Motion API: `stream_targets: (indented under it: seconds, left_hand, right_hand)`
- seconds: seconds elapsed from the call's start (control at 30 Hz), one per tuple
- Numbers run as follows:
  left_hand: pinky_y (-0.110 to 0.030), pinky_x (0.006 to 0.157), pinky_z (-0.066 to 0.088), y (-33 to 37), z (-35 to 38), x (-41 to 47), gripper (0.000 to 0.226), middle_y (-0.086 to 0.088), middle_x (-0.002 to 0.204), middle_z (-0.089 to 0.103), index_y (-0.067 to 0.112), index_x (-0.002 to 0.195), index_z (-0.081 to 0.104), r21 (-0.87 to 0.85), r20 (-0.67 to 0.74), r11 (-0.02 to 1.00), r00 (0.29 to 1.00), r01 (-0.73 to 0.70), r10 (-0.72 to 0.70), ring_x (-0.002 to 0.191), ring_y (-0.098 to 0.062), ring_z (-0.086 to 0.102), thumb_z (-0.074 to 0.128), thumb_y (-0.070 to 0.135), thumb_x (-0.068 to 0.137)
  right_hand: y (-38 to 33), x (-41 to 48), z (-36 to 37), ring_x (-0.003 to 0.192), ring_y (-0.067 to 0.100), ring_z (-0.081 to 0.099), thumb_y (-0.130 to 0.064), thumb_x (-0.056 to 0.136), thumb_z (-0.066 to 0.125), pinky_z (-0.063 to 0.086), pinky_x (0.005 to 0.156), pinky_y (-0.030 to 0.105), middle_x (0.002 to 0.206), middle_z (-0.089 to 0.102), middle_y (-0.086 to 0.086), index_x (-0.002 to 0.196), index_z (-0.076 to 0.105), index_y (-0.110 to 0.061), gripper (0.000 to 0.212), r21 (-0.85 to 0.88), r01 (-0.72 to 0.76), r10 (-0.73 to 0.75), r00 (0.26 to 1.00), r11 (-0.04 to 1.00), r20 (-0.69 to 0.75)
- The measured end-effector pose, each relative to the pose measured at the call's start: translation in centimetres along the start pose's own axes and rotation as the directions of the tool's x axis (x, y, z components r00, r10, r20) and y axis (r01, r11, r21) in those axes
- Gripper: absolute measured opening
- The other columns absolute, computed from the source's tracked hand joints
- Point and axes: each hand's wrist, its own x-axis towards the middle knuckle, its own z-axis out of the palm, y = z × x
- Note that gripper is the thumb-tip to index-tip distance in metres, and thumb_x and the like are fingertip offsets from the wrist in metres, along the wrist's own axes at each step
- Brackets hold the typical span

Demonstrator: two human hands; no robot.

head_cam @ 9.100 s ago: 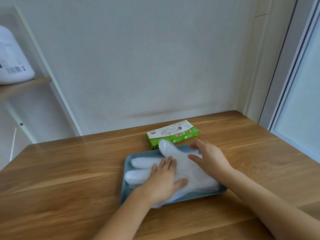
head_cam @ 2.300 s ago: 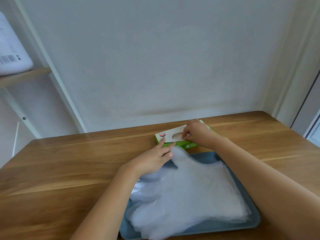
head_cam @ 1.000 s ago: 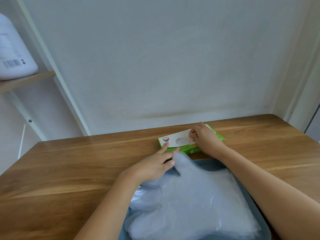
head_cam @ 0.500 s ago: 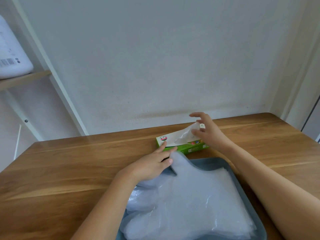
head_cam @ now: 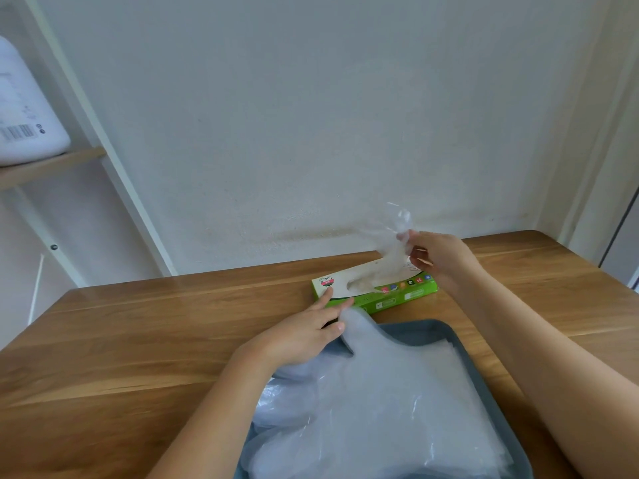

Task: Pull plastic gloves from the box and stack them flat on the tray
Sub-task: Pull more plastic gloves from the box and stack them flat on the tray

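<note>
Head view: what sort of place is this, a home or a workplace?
Probably a home, though not certain: a wooden table against a plain white wall, a wooden shelf holding a white container.

Soft, even daylight, moderately bright. Only faint shadows lie on the tabletop under the left hand and along the tray rim. The raised glove is smeared by motion blur, with small glints. Wide-angle distortion tilts the shelf post at the left edge

Prob. home rm: wood table, plain wall, side shelf.
</note>
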Motion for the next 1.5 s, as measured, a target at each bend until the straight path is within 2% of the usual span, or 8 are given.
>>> stream_targets:
  seconds: [0.13, 0.33, 0.53, 0.73, 0.93, 1.0, 1.27, 1.5]
  left_hand:
    - [-0.022, 0.112, 0.019, 0.0, 0.0, 0.0, 0.046, 0.017, 0.159, -0.014, 0.047, 0.148, 0.024, -0.005, -0.004, 1.0, 1.0, -0.002, 0.002, 0.147, -0.004, 0.008, 0.033, 0.036, 0.105]
    - [-0.017, 0.106, 0.018, 0.0, 0.1, 0.3, 0.044, 0.012, 0.161, -0.011, 0.047, 0.147, 0.028, -0.003, -0.026, 1.0, 1.0, -0.012, 0.012, 0.147, -0.006, 0.008, 0.034, 0.037, 0.104]
    - [-0.021, 0.109, 0.019, -0.2, 0.2, 0.4, 0.045, 0.019, 0.158, -0.01, 0.047, 0.148, 0.026, -0.01, -0.022, 1.0, 1.0, 0.0, 0.0, 0.148, -0.007, 0.009, 0.033, 0.038, 0.104]
    - [-0.023, 0.114, 0.017, -0.5, -0.1, 0.7, 0.043, 0.019, 0.157, 0.005, 0.037, 0.147, 0.035, -0.11, -0.055, 0.994, 0.998, 0.011, -0.017, 0.146, -0.003, 0.012, 0.035, 0.036, 0.104]
    - [-0.001, 0.065, 0.037, 3.2, -1.8, -0.8, 0.016, 0.017, 0.09, 0.061, 0.018, 0.1, 0.067, -0.249, -0.653, 0.967, 0.746, -0.047, -0.131, 0.089, -0.006, 0.059, 0.054, 0.026, 0.097]
    - [-0.001, 0.064, 0.04, 5.0, -2.2, -1.6, 0.009, 0.014, 0.089, 0.067, 0.02, 0.093, 0.067, -0.295, -0.73, 0.942, 0.673, -0.158, -0.116, 0.084, -0.002, 0.062, 0.064, 0.028, 0.091]
    - [-0.011, 0.068, 0.043, 8.9, -0.6, 0.8, 0.038, 0.012, 0.095, 0.063, 0.025, 0.102, 0.057, -0.222, -0.547, 0.967, 0.837, -0.128, -0.015, 0.083, -0.003, 0.058, 0.08, 0.039, 0.075]
    - [-0.021, 0.05, 0.033, 7.7, -1.0, 4.6, 0.034, -0.005, 0.063, 0.052, 0.006, 0.065, 0.05, -0.149, -0.682, 0.987, 0.729, -0.062, -0.057, 0.061, -0.015, 0.044, 0.079, 0.019, 0.077]
  right_hand:
    - [-0.9, 0.0, -0.6, 0.077, 0.012, 0.059, -0.014, 0.095, 0.054, 0.048, 0.068, 0.022, 0.086, 0.069, 0.0, 0.093, 0.068, -0.007, 0.015, 0.239, -0.127, 0.102, 0.988, 0.963, 0.112]
    - [-2.9, -3.1, 1.6, 0.081, 0.015, 0.065, -0.026, 0.072, 0.07, 0.053, 0.085, 0.028, 0.079, 0.073, 0.002, 0.08, 0.075, -0.013, 0.016, -0.161, 0.262, -0.169, 0.882, 0.951, 0.441]
    - [-6.2, -5.1, 2.5, 0.07, 0.01, 0.06, -0.012, 0.092, 0.059, 0.049, 0.076, 0.023, 0.066, 0.068, -0.007, 0.085, 0.07, -0.014, 0.013, 0.156, 0.561, -0.565, 0.825, 0.813, -0.027]
    - [-7.4, -6.3, 1.2, 0.058, -0.002, 0.049, -0.021, 0.089, 0.065, 0.039, 0.06, 0.01, 0.069, 0.061, -0.006, 0.095, 0.072, -0.019, 0.01, -0.126, 0.576, -0.581, 0.814, 0.807, -0.003]
    - [-4.7, -4.8, 0.3, 0.052, -0.002, 0.048, -0.027, 0.087, 0.068, 0.035, 0.053, 0.01, 0.064, 0.057, -0.011, 0.097, 0.075, -0.016, 0.016, -0.258, 0.407, -0.458, 0.87, 0.877, -0.184]
    - [-4.7, -4.7, 0.2, 0.056, 0.003, 0.048, -0.024, 0.09, 0.065, 0.038, 0.058, 0.017, 0.064, 0.057, -0.005, 0.096, 0.075, -0.013, 0.016, -0.253, 0.345, -0.383, 0.916, 0.904, -0.119]
    - [-5.3, -6.0, 1.2, 0.064, 0.006, 0.061, -0.011, 0.098, 0.049, 0.049, 0.066, 0.014, 0.069, 0.064, 0.003, 0.09, 0.068, -0.008, 0.021, -0.154, 0.373, -0.263, 0.842, 0.915, 0.472]
    - [-8.5, -4.3, -3.4, 0.051, 0.004, 0.046, -0.017, 0.102, 0.042, 0.038, 0.052, 0.016, 0.062, 0.047, -0.001, 0.078, 0.062, -0.02, 0.031, 0.02, 0.461, -0.454, 0.879, 0.887, -0.146]
